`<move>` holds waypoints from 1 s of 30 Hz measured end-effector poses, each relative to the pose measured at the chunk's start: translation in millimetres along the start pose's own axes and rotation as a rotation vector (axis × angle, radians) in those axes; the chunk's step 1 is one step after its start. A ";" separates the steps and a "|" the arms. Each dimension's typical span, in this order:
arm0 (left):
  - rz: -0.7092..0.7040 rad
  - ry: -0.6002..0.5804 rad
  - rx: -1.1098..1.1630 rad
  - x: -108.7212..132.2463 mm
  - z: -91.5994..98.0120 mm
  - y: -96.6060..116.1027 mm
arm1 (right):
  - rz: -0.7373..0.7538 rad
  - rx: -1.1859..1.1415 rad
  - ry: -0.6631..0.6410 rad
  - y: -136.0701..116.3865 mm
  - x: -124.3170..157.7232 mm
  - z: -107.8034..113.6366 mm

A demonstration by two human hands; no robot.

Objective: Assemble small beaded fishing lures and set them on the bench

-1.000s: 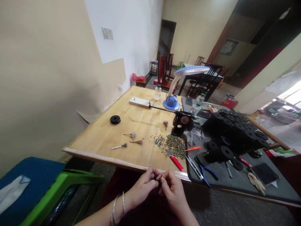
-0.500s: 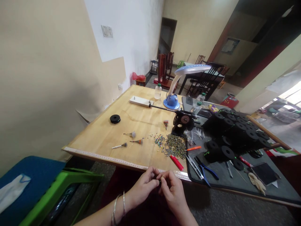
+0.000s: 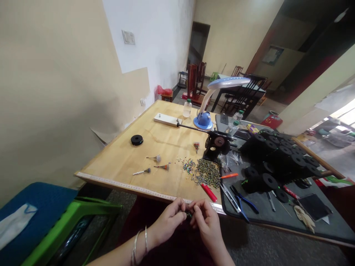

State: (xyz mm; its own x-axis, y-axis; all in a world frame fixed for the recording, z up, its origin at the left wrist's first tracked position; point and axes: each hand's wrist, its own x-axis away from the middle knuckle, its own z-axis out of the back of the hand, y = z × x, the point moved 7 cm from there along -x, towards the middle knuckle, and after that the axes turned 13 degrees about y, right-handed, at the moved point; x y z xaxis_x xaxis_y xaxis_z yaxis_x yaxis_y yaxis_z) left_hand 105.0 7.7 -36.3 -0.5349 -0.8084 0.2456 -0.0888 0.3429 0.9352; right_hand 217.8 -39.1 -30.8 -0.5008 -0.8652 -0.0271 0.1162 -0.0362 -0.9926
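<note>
At the table's near edge my left hand [image 3: 172,217] and my right hand [image 3: 204,218] meet, both with fingers pinched together. Between the fingertips shows a small dark piece with a green tint; most of it is hidden, and its kind cannot be made out. Just beyond my hands lies a red lighter-like stick [image 3: 209,193]. Behind it spreads a pile of small yellow-and-black striped pieces [image 3: 208,170], with tiny coloured beads [image 3: 189,167] on its left. Several small tufted bundles, one of them orange [image 3: 165,167], lie farther left on the wood.
Scissors [image 3: 230,198], blue-handled pliers [image 3: 244,200] and many black spools [image 3: 257,183] lie on the dark mat at right. A black metal device [image 3: 217,143] and a blue lamp [image 3: 204,120] stand farther back. A green stool [image 3: 74,216] is at left.
My right hand's fingers have shifted slightly to the right, and a little more of the dark piece shows between the hands. The whole view has moved marginally.
</note>
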 end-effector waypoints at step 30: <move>-0.091 0.148 0.039 3.3 63.5 22.8 | 0.321 1.027 -0.122 -15.2 -92.0 -42.0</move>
State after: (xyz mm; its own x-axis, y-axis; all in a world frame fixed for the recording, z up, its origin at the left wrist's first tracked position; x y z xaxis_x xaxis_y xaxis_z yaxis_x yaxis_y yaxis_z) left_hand 47.9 43.2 -30.4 -0.3935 -0.8978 0.1977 -0.1659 0.2808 0.9453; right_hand 226.0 62.0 -18.2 -0.2369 -0.9509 -0.1994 0.9181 -0.1520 -0.3660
